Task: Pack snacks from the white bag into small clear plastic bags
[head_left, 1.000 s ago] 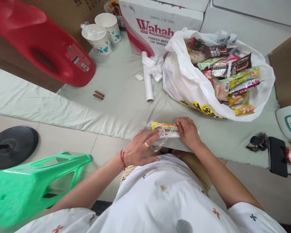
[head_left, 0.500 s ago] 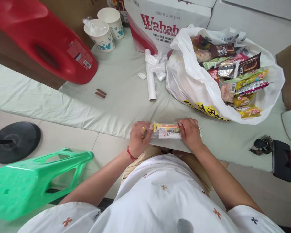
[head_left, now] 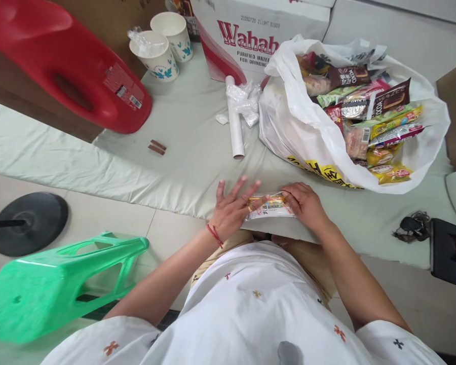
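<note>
A small snack packet (head_left: 273, 210) in clear and white wrapping, with a yellow-orange band along its far side, lies at the table's front edge. My right hand (head_left: 306, 204) pinches its right end between thumb and fingers. Over the packet's left end is my left hand (head_left: 232, 209), fingers spread, with the thumb reaching across the wrapping. Whether that thumb presses on the packet I cannot tell. Beyond my hands stands a white plastic bag (head_left: 277, 114) full of wrapped snacks.
A white paper tube (head_left: 236, 126) with crumpled clear film (head_left: 251, 104) lies behind my left hand. Two brown strips (head_left: 157, 147), a red jug (head_left: 110, 96) and paper cups (head_left: 157, 63) are at left. Keys (head_left: 412, 226) and a phone (head_left: 445, 251) lie right. A green stool (head_left: 61, 274) stands below left.
My left hand has let go of the packet's left end and spread its fingers, shifting right over it. My right hand keeps its pinch on the right end.
</note>
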Demonstrator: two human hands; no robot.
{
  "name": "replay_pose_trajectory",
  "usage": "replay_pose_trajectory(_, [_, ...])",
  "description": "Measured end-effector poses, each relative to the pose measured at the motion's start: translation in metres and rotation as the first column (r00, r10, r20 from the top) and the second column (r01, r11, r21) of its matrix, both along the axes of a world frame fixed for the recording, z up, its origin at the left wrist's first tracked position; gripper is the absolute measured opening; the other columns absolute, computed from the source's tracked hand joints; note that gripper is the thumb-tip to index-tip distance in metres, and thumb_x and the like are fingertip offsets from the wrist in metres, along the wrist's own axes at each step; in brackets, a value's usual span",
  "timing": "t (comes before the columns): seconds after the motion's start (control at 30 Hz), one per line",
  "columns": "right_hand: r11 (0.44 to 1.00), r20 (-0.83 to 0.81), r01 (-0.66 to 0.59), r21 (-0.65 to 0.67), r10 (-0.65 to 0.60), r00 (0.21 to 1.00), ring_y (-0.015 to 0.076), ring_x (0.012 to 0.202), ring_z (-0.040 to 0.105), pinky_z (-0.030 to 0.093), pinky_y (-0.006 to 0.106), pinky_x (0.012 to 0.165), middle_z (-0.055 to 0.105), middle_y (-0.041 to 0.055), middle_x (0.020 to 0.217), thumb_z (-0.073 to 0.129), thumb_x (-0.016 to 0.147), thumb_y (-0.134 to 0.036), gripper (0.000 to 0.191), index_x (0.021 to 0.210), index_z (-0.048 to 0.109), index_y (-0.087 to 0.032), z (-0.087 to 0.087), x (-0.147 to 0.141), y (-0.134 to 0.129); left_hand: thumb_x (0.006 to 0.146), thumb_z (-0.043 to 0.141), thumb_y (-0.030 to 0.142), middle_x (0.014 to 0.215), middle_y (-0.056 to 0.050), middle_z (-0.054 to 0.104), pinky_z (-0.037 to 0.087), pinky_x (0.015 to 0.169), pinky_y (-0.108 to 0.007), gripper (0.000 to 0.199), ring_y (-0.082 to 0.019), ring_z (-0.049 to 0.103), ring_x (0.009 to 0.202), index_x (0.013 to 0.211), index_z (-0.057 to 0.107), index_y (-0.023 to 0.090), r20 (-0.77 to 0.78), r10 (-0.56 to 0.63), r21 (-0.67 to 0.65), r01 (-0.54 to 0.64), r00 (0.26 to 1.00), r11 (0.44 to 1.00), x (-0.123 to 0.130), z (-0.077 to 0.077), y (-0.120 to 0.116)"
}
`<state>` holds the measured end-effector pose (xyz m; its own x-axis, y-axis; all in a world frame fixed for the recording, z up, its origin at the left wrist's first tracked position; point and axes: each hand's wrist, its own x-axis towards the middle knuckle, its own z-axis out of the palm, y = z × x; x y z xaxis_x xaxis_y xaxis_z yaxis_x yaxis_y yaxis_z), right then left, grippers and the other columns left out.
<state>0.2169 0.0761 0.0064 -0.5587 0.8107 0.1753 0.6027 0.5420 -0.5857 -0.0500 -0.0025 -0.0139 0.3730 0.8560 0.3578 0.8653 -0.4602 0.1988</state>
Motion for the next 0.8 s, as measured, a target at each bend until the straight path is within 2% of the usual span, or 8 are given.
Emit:
replay_pose_trajectory(0.13, [0.998, 0.076, 0.043, -0.052, -0.039, 0.996, 0.0261, 0.093, 0.068, 0.051, 0.041, 0.087, 0.077, 0.0094, 0.097, 0.05, 0.105, -0.036, 0.031, 0.103, 0.077, -0.022, 0.001, 0.034, 0.018, 0.098, 0.046, 0.001, 0.152, 0.0, 0.065, 0.001, 0.129, -0.075, 0.077, -0.03, 0.039, 0.158, 0.159, 0.044, 0.047, 0.015, -0.166, -0.111, 0.167, 0.986, 0.98, -0.006, 0.005, 0.007])
replay_pose_trajectory(0.27, [0.952, 0.019, 0.268, -0.144, -0.269, 0.963, 0.0245, 0.084, 0.068, 0.052, 0.038, 0.08, 0.076, 0.0076, 0.093, 0.052, 0.103, -0.045, 0.034, 0.103, 0.077, -0.022, 0.009, 0.056, 0.019, 0.098, 0.045, 0.0, 0.146, -0.001, 0.069, 0.009, 0.127, -0.077, 0.075, -0.032, 0.044, 0.155, 0.158, 0.045, 0.045, 0.022, -0.189, -0.128, 0.19, 0.982, 0.973, -0.008, 0.007, 0.012])
replay_pose_trajectory(0.33, [0.943, -0.048, 0.247, -0.221, -0.264, 0.963, 0.024, 0.088, 0.068, 0.053, 0.037, 0.081, 0.076, 0.0069, 0.097, 0.056, 0.101, -0.051, 0.037, 0.111, 0.077, -0.023, 0.016, 0.052, 0.009, 0.098, 0.046, 0.0, 0.145, -0.001, 0.07, 0.01, 0.127, -0.078, 0.075, -0.032, 0.046, 0.154, 0.158, 0.046, 0.045, 0.028, -0.186, -0.126, 0.188, 0.982, 0.974, -0.008, 0.006, 0.011])
replay_pose_trajectory(0.43, [0.955, -0.054, 0.099, -0.278, -0.118, 0.992, 0.0239, 0.092, 0.066, 0.052, 0.036, 0.084, 0.073, 0.0049, 0.092, 0.071, 0.092, -0.052, 0.039, 0.12, 0.076, -0.025, 0.024, 0.044, -0.006, 0.098, 0.048, 0.001, 0.144, -0.002, 0.07, 0.011, 0.127, -0.078, 0.074, -0.032, 0.045, 0.154, 0.158, 0.046, 0.046, 0.042, -0.183, -0.135, 0.187, 0.982, 0.973, -0.008, 0.004, 0.01])
replay_pose_trajectory(0.5, [0.943, -0.043, 0.075, -0.324, -0.093, 0.995, 0.0217, 0.084, 0.064, 0.052, 0.035, 0.08, 0.071, 0.0032, 0.086, 0.072, 0.091, -0.047, 0.03, 0.111, 0.078, -0.025, 0.029, 0.049, -0.009, 0.098, 0.049, 0.002, 0.145, -0.002, 0.07, 0.011, 0.127, -0.078, 0.073, -0.032, 0.045, 0.154, 0.158, 0.047, 0.045, 0.049, -0.189, -0.137, 0.194, 0.981, 0.971, -0.009, 0.003, 0.01])
replay_pose_trajectory(0.57, [0.921, -0.056, 0.155, -0.358, -0.187, 0.981, 0.019, 0.076, 0.062, 0.05, 0.033, 0.073, 0.071, 0.0029, 0.085, 0.067, 0.093, -0.043, 0.023, 0.099, 0.078, -0.024, 0.033, 0.066, -0.005, 0.098, 0.048, 0.002, 0.145, -0.002, 0.07, 0.011, 0.127, -0.078, 0.073, -0.032, 0.045, 0.154, 0.158, 0.047, 0.044, 0.052, -0.199, -0.135, 0.204, 0.979, 0.97, -0.01, 0.002, 0.011])
replay_pose_trajectory(0.7, [0.905, -0.025, 0.373, -0.206, -0.386, 0.922, 0.0172, 0.066, 0.057, 0.046, 0.031, 0.067, 0.067, 0.0008, 0.074, 0.066, 0.096, -0.042, 0.021, 0.094, 0.074, -0.022, 0.043, 0.097, -0.001, 0.098, 0.047, 0.002, 0.144, -0.003, 0.071, 0.012, 0.127, -0.078, 0.073, -0.032, 0.046, 0.154, 0.158, 0.046, 0.044, 0.059, -0.204, -0.131, 0.211, 0.977, 0.969, -0.011, 0.001, 0.012])
replay_pose_trajectory(0.8, [0.972, 0.009, 0.233, 0.011, -0.233, 0.972, 0.0218, 0.079, 0.06, 0.047, 0.036, 0.075, 0.068, 0.0036, 0.08, 0.071, 0.095, -0.049, 0.026, 0.094, 0.072, -0.023, 0.04, 0.087, -0.025, 0.098, 0.047, 0.001, 0.143, -0.003, 0.071, 0.011, 0.127, -0.077, 0.074, -0.031, 0.046, 0.154, 0.159, 0.045, 0.044, 0.071, -0.203, -0.132, 0.211, 0.977, 0.969, -0.01, 0.0, 0.012])
